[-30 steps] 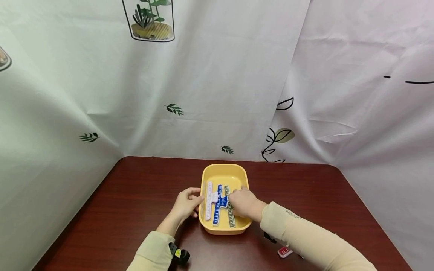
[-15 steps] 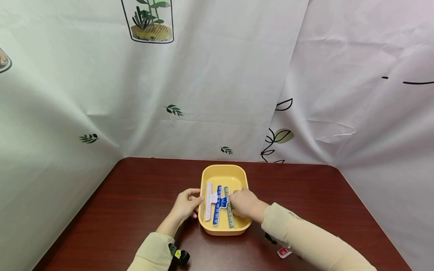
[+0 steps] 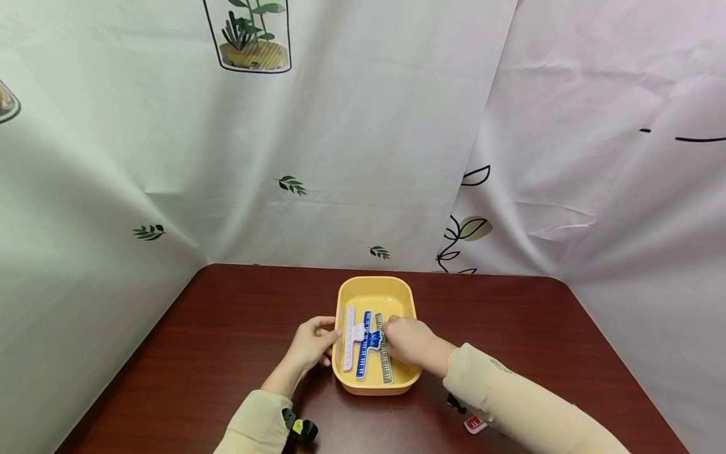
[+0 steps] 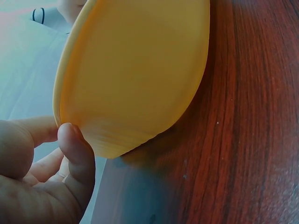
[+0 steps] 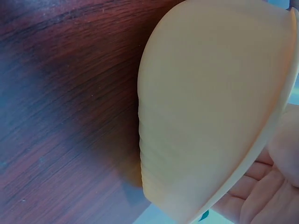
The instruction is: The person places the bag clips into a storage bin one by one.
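Note:
A yellow plastic tray (image 3: 377,389) stands on the table with three long ruler-marked clips inside: one pale pink (image 3: 348,343), one blue (image 3: 363,353) and one green (image 3: 387,369). At the tray's left side my left hand (image 3: 311,340) pinches the rim, its thumb (image 4: 74,144) on the outer wall and the index finger at the edge. My right hand (image 3: 411,340) reaches over the right rim, curled at the handle side of the green clip and hiding that handle. In the right wrist view the tray wall (image 5: 210,102) covers most of the fingertips.
A red clip (image 3: 475,424) lies on the dark wood table (image 3: 272,296), partly under the right sleeve (image 3: 510,391). A white patterned cloth (image 3: 363,126) hangs behind the table and along both sides.
My right forearm and wrist have shifted slightly to the right, with the right fingers staying by the green clip. The left hand, tray and clips look almost unmoved.

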The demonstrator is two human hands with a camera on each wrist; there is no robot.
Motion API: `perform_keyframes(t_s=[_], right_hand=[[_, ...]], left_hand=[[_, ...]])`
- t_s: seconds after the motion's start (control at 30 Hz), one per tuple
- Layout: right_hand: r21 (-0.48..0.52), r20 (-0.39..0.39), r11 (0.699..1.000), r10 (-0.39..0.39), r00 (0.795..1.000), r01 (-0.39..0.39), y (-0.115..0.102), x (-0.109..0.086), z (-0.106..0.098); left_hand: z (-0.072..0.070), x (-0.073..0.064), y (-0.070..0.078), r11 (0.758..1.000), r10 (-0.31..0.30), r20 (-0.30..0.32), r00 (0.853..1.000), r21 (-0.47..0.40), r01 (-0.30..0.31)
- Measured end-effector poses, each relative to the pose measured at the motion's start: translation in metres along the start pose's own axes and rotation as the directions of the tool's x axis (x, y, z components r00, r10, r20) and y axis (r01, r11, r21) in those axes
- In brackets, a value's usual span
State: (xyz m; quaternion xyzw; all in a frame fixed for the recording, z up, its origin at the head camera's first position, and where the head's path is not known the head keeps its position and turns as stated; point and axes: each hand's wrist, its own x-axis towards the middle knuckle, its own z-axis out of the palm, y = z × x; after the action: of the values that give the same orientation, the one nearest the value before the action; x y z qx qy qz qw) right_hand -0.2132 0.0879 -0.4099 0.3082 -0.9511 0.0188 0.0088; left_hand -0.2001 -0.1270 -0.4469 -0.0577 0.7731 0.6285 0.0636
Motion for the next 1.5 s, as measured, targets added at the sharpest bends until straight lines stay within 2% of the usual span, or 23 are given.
perform_keyframes(t_s=[0.13, 0.3, 0.67, 0.87, 1.5], right_hand=[[0.063, -0.072, 0.998, 0.002, 0.997, 0.002, 0.001, -0.005, -0.002], [0.171, -0.152, 0.985, 0.044, 0.987, -0.017, 0.005, -0.012, -0.004], [0.289, -0.137, 0.953, 0.133, 0.982, -0.088, 0.007, -0.021, -0.010], [0.299, -0.171, 0.952, 0.127, 0.977, -0.071, 0.009, -0.027, -0.011], [0.323, -0.190, 0.938, 0.197, 0.962, -0.129, 0.014, -0.040, -0.009]], left_hand=[[0.000, 0.000, 0.000, 1.000, -0.001, 0.005, 1.000, -0.010, 0.001], [0.000, 0.000, 0.003, 1.000, 0.010, 0.006, 1.000, -0.018, -0.009], [0.000, -0.001, 0.004, 1.000, 0.004, 0.011, 1.000, -0.016, -0.004], [-0.001, -0.003, 0.006, 1.000, 0.005, 0.008, 1.000, -0.013, -0.005], [-0.001, -0.002, 0.003, 1.000, -0.002, 0.016, 1.000, -0.016, 0.002]])
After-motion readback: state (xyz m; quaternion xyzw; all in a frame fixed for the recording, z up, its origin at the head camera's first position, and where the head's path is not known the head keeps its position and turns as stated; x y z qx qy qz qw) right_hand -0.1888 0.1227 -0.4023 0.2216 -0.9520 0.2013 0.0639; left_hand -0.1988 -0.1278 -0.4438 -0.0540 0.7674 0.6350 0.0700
